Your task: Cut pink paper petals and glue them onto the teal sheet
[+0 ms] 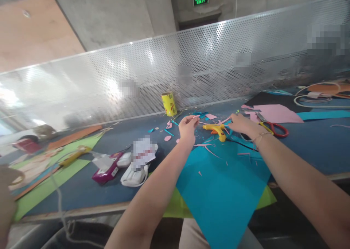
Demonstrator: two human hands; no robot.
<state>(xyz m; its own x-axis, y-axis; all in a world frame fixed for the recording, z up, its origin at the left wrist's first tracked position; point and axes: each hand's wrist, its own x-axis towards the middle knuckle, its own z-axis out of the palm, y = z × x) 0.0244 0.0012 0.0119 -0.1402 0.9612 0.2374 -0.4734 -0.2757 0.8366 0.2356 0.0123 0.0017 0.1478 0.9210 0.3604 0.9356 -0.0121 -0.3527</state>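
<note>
My left hand (188, 126) is raised above the dark blue table (82, 183), fingers pinched on a small pink paper scrap (195, 116). My right hand (240, 124) reaches to the right of a yellow glue gun (216, 129) that lies on the table; its fingers curl down toward the table and small paper bits, and what they hold, if anything, I cannot make out. A large teal paper sheet (221, 183) lies in front of me over a lime green sheet (175, 205). Pink slivers are scattered on the teal sheet.
Red-handled scissors (275, 126) rest on a pink sheet (276, 113) at the right. A yellow tape roll (169, 103) stands by the perforated metal screen (191, 62). White pouches (138, 168) and a magenta pack (105, 171) lie left of centre. Green and orange sheets cover the far left.
</note>
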